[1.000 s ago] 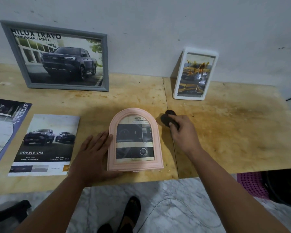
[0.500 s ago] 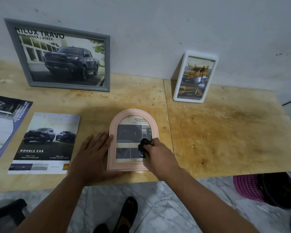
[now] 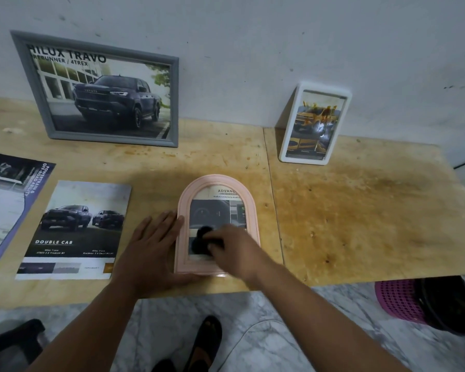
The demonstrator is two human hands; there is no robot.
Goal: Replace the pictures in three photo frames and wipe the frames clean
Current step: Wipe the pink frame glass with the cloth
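A pink arched photo frame lies flat near the front edge of the wooden table, holding a picture of a car interior. My left hand rests flat against the frame's left side, fingers spread. My right hand presses a small black cloth onto the lower part of the frame's glass. A grey frame with a dark pickup picture leans on the wall at the back left. A white frame with a yellow car picture leans at the back right.
A loose "Double Cab" truck leaflet lies left of the pink frame, with another brochure at the far left edge. Below the table's right end sits a pink basket on the marble floor. My foot shows below.
My right hand brought the black cloth from the table right of the pink frame onto its glass, then slid it left and down. The left hand has stayed against the frame.
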